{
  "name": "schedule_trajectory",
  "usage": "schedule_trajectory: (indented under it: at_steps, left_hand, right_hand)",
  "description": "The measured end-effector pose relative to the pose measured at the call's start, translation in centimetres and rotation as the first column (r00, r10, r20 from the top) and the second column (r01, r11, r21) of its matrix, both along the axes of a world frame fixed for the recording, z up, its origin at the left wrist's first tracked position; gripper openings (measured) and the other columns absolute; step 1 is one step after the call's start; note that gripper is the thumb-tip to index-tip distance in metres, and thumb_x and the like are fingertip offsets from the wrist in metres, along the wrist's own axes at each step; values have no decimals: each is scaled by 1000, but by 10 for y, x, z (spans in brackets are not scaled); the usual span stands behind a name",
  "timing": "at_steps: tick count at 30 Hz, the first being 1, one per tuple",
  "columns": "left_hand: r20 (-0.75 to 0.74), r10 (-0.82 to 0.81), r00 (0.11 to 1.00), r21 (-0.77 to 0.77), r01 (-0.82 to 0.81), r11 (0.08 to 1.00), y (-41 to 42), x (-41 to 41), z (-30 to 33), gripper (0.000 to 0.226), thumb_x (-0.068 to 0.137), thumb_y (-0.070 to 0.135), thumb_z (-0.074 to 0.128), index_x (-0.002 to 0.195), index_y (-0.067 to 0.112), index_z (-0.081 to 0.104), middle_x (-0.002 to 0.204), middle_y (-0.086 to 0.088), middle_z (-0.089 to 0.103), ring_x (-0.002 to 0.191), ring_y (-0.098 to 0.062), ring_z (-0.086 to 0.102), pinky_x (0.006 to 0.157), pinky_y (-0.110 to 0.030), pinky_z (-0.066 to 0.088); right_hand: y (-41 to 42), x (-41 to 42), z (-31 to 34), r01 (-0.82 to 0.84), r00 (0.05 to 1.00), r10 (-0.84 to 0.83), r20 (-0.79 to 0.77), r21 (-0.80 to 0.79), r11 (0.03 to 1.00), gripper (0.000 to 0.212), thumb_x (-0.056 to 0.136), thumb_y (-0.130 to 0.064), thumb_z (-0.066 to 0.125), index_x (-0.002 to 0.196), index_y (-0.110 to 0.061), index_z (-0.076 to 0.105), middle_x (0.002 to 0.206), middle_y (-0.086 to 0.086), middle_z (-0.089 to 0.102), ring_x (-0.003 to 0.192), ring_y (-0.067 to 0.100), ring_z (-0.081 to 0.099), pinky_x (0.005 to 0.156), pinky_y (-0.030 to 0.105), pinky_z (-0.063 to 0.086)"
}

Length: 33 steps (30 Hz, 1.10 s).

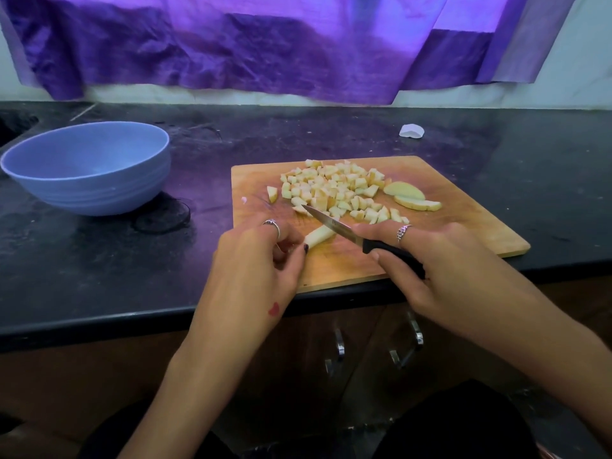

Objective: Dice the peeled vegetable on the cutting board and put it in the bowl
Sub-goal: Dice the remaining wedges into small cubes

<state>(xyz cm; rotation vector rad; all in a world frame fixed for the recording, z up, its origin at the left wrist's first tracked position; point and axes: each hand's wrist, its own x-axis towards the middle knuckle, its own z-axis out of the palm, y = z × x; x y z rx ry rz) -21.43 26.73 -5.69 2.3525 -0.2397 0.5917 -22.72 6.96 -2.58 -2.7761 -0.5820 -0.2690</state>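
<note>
A wooden cutting board [470, 223] lies on the black counter. On it sits a heap of pale diced vegetable pieces [334, 190], with two uncut slices [412, 197] to the heap's right. My left hand [261, 260] pinches a long pale strip [319, 235] near the board's front. My right hand [440, 260] grips a black-handled knife [351, 230]. Its blade lies across the strip's far end, tip pointing left toward the heap. A blue bowl [89, 167] stands on the counter to the left of the board; it looks empty.
A small white scrap [411, 130] lies on the counter behind the board. A dark ring-shaped band [162, 217] lies beside the bowl. A purple cloth [265, 44] hangs along the back wall. Cupboard handles [337, 349] show below the counter edge.
</note>
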Motion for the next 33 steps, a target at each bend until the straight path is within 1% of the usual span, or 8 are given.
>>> schedule_trajectory:
  at_steps: [5, 9, 12, 16, 22, 24, 28, 33]
  left_hand:
    - [-28, -1, 1000, 3, 1, 1000, -1, 0, 2, 3, 82, 19, 71, 83, 21, 72, 66, 18, 48, 69, 9, 50, 61, 1, 35]
    - [-57, 17, 998, 28, -15, 1000, -4, -2, 4, 9, 84, 23, 68, 78, 27, 64, 68, 16, 47, 60, -1, 46, 60, -3, 37]
    - [-42, 26, 999, 43, -24, 999, -5, -2, 2, 8, 84, 23, 67, 78, 26, 63, 70, 15, 47, 62, -2, 47, 55, -11, 37]
    - [-2, 18, 1000, 19, -18, 1000, -3, 0, -2, 5, 83, 19, 69, 79, 22, 68, 69, 14, 49, 61, -1, 47, 57, -8, 36]
    - [60, 15, 998, 34, -17, 999, 1, -6, -6, 17, 81, 19, 72, 97, 15, 69, 81, 10, 54, 66, 2, 50, 67, 0, 37]
    - [69, 17, 997, 12, -18, 1000, 1, -8, -7, 16, 79, 22, 73, 92, 18, 66, 83, 11, 53, 68, 1, 52, 67, -3, 39]
    - [85, 27, 996, 45, -30, 999, 4, -9, -10, 16, 76, 24, 76, 77, 21, 61, 72, 12, 52, 65, -2, 49, 62, -16, 40]
    - [61, 3, 998, 38, -5, 999, 8, -12, -10, 15, 73, 24, 78, 83, 22, 66, 71, 15, 56, 66, 6, 52, 67, 0, 38]
  right_hand:
    - [7, 12, -2, -21, 999, 20, -27, -38, 999, 39, 96, -40, 39, 134, -47, 39, 79, -6, 54, 66, 10, 45, 59, 26, 37]
    - [5, 8, -4, -32, 999, 30, -16, -117, 993, 41, 97, -42, 34, 138, -49, 30, 72, -13, 44, 62, 5, 39, 53, 23, 34]
    - [-7, -3, -4, -33, 999, 34, 11, -120, 992, 44, 92, -46, 31, 136, -52, 33, 79, -10, 61, 67, 11, 54, 58, 29, 44]
    - [-17, -8, -8, -12, 999, 9, 48, 52, 999, 39, 92, -40, 42, 130, -41, 52, 61, -7, 62, 45, 11, 48, 47, 27, 42]
    - [-3, -7, -7, -18, 1000, 16, 25, 95, 995, 36, 93, -33, 49, 128, -41, 54, 47, -14, 44, 60, 5, 54, 48, 18, 39]
    - [0, -4, -5, -7, 1000, 6, 10, 86, 996, 36, 94, -32, 50, 128, -41, 54, 46, -15, 39, 61, 0, 53, 48, 16, 38]
    - [1, 5, -2, -11, 1000, 12, -22, 36, 999, 35, 94, -38, 47, 128, -45, 50, 60, -13, 49, 48, 9, 47, 45, 18, 30]
    - [0, 10, 0, -21, 992, 25, -124, 38, 999, 35, 94, -41, 46, 128, -51, 44, 79, -10, 53, 58, 6, 52, 52, 20, 37]
